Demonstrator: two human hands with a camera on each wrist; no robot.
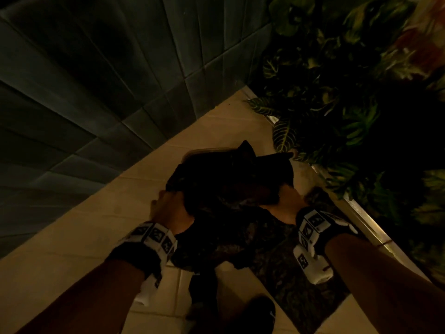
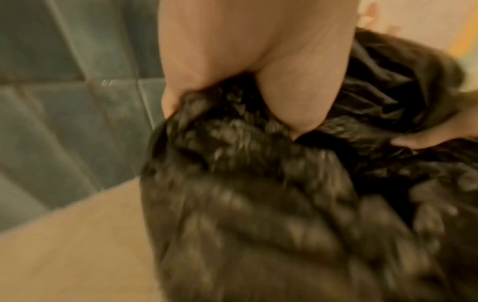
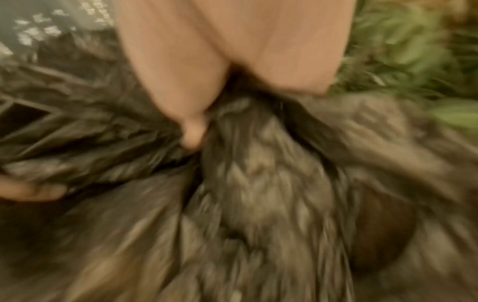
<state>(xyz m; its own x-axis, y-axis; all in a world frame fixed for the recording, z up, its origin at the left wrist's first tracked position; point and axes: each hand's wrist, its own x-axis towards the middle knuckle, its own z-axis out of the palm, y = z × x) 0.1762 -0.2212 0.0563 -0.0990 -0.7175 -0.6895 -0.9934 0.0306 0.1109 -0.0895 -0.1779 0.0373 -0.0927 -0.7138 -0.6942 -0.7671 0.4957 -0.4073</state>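
Dim passage: beige tiled floor (image 1: 72, 237) running along a dark grey-green tiled wall (image 1: 84, 80).

Crinkled black plastic rubbish bag (image 1: 228, 179) is over the floor near the foot of the wall, between both hands. Cannot tell whether its bottom rests on the tiles.

Left hand (image 1: 168, 210) grips the bag's gathered edge on the wall side, fingers curled into the film and thumb (image 2: 297, 98) pressed on top. Right hand (image 1: 286, 203) grips the edge on the side away from the wall, fingers likewise clamped round a bunch of plastic.

Leafy green plants (image 1: 349, 116) stand farther from the wall than the bag. Dark speckled floor slab (image 1: 284, 273) lies between the two. Both wrist views are blurred.

Judgement: the step in hand looks like gathering the bag's mouth to close or lift it. To do it well:
- Bring the two bunches together evenly, so no gap is left at the mouth.
- Grip a thick fold rather than a single layer.
- Pull straight up, not sideways, since thin film may stretch or tear at the thumbs.
- Hold the load clear of the leaves.
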